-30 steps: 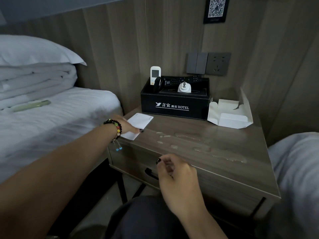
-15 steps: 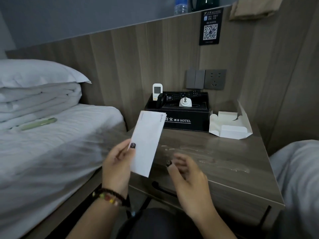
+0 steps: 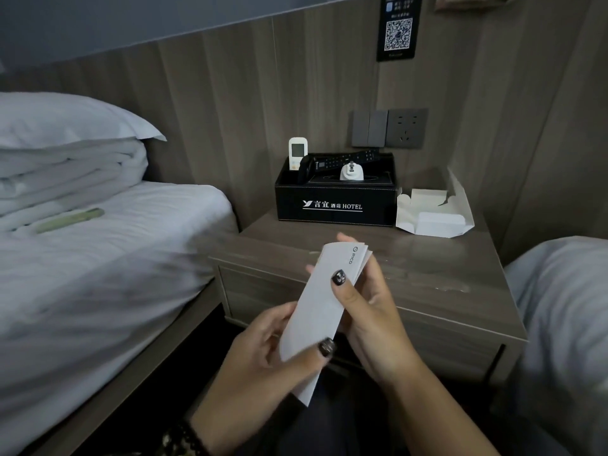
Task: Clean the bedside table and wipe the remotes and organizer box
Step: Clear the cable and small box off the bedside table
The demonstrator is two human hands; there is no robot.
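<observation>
holding a white folded leaflet [image 3: 317, 311] marked "pico" in both hands above the near edge of the counter [image 3: 437, 274].

left hand [image 3: 263, 360] pinches its lower end under a dark-nailed thumb, right hand [image 3: 368, 311] curls round its upper part, fingers [image 3: 342, 238] behind. at the counter's back stands a black organizer box [image 3: 335, 205] reading "言宜 酒店 hotel" in white; in it a white remote [image 3: 297, 153] stands upright with a small screen, a black remote [image 3: 342, 158] lies across. an open white carton [image 3: 434, 212] sits just beside. a qr sign [image 3: 398, 28] hangs on the wall.
</observation>
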